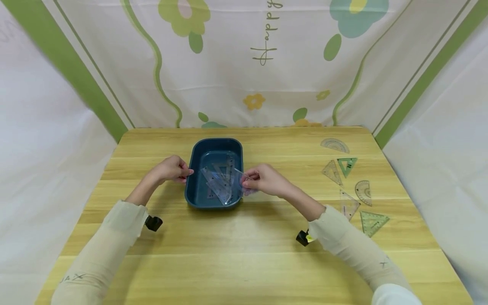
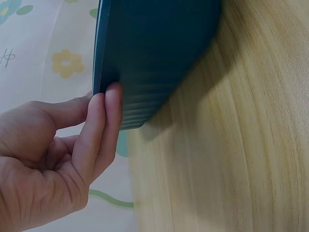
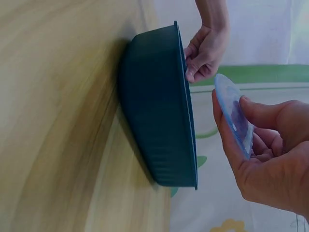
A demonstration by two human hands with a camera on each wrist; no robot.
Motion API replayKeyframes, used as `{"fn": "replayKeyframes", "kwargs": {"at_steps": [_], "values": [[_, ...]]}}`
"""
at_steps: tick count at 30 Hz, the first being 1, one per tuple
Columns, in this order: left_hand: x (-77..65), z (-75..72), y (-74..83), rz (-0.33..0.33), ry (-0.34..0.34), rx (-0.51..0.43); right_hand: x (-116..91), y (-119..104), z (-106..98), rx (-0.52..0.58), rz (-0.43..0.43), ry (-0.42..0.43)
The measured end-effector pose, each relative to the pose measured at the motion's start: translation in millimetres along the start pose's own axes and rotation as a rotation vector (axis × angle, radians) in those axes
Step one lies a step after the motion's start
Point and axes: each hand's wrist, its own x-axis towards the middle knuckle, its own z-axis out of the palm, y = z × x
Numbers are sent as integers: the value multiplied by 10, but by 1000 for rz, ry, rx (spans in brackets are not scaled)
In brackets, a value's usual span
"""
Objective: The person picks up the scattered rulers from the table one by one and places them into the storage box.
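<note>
A dark blue plastic tub [image 1: 195, 192] stands on the table, with several clear set squares and rulers [image 1: 217, 186] lying overlapped inside. My left hand [image 1: 169, 168] pinches the tub's left rim; in the left wrist view the thumb is on the inner side and the fingers [image 2: 113, 104] press the outer wall. Just above the right rim, my right hand [image 1: 268, 181] holds a clear protractor [image 3: 231, 108] between thumb and fingers. Its curved edge with fine tick marks shows in the right wrist view.
On the table's right side lie two clear protractors [image 1: 334, 145] [image 1: 363, 192], a small green set square [image 1: 347, 165], a larger green set square [image 1: 372, 222] and two clear set squares [image 1: 333, 172] [image 1: 348, 204]. A flowered curtain [image 1: 228, 63] hangs behind the wooden table [image 1: 228, 262].
</note>
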Motion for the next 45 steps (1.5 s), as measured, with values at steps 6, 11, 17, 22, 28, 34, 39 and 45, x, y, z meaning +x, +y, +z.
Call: {"fn": "replayKeyframes", "kwargs": {"at_steps": [6,11,17,22,28,34,39,45], "values": [[80,6,-103,0,17,7,229,-148,59,-150,-20,-75],[81,8,-103,-2,19,7,417,-236,96,-343,-75,-151],[61,11,-98,1,19,-4,622,-340,147,-411,-68,-227],[47,3,-98,5,19,4,794,-417,216,-447,-37,-288],[77,-7,-97,2,20,2,968,-433,339,-503,-17,-332],[110,3,-125,-12,17,-11,1037,-424,443,-596,-12,-297],[98,8,-127,3,16,-12,1007,-391,433,-749,-26,-208],[62,8,-98,15,24,-4,880,-358,313,-780,-65,-145]]}}
